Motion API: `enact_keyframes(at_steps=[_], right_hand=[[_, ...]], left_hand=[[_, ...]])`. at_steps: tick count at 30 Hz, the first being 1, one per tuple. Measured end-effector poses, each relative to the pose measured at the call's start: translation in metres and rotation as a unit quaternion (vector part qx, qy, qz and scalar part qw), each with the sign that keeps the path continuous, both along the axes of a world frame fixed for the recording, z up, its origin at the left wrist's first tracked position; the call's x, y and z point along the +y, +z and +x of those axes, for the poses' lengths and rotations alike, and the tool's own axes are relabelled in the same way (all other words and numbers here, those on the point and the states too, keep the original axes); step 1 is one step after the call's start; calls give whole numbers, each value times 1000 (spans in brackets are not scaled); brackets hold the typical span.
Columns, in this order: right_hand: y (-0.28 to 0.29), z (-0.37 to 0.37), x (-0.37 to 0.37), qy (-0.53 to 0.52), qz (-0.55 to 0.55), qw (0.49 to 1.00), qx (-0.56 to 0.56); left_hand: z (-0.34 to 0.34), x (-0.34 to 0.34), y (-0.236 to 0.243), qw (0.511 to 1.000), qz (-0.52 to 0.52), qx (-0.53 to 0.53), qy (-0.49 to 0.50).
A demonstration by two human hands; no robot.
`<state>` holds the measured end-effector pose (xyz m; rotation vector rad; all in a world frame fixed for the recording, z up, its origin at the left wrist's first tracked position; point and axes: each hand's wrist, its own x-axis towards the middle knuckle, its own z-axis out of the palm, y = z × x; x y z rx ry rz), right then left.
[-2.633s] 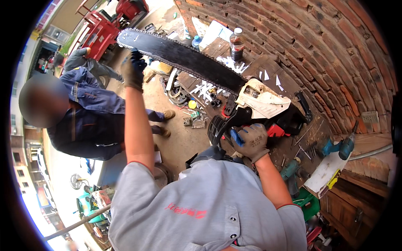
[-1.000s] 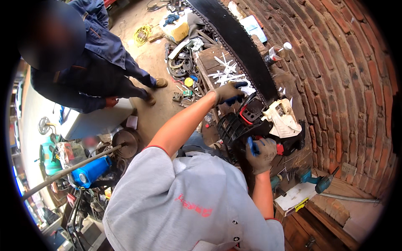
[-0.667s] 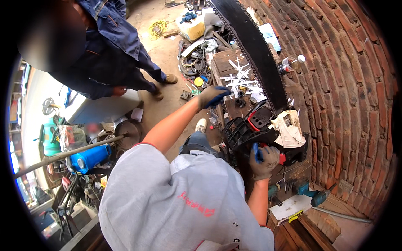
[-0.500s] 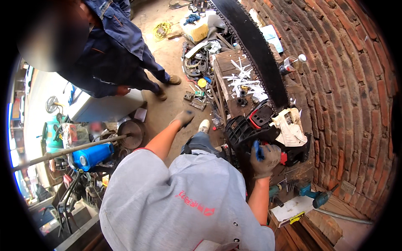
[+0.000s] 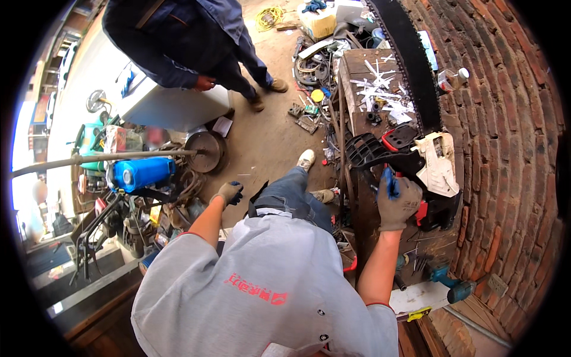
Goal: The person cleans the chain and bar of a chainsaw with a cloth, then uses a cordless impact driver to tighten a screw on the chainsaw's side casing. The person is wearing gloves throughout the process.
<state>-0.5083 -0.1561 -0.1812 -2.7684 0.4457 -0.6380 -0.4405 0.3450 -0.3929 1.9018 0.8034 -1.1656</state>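
Observation:
A large chainsaw lies on the wooden bench at the right, its long black bar [image 5: 413, 65] pointing away from me. Its cream-white cover [image 5: 439, 163] is beside the brick wall, and its black handle guard [image 5: 367, 150] faces me. My right hand [image 5: 399, 199], in a grey glove with a blue palm, is closed at the saw's near side. Its fingers curl beside a small dark part, and what they grip is hidden. My left hand [image 5: 229, 193], gloved too, hangs at my left side with loosely bent fingers and holds nothing.
Paper strips [image 5: 380, 86] and a clear bottle [image 5: 453, 79] lie beyond the saw. A teal cordless drill [image 5: 455, 287] rests at the near right. Another person in dark blue [image 5: 172, 47] stands by a white cabinet [image 5: 172, 110]. Tools and parts clutter the left side and the floor.
My left hand has drawn back toward my body. My right hand has stayed at the saw and sits slightly farther forward. The whole view has shifted, putting the saw more to the right.

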Motion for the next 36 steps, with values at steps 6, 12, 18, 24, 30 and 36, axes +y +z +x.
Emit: enact_keyframes(at_steps=[6,12,18,24,30,36], right_hand=[[-3,-1,4,-7,2,1000,-17],[0,0,8,-5,1,1000,-22],[10,-19,44,-65,114,983,-126],[-8,-69,135,-185,268,924,-199],[-49,-119,204,-248,375,872,-193],[-67,-95,245,-234,415,871,-118]], left_hand=[[-25,50,-14,1000,18,20,8],[-18,77,-28,999,-19,12,28],[-11,111,-23,998,-47,5,45],[-44,216,-120,985,6,-79,-156],[4,188,-54,935,70,-210,-276],[63,70,11,830,-186,-431,-300]])
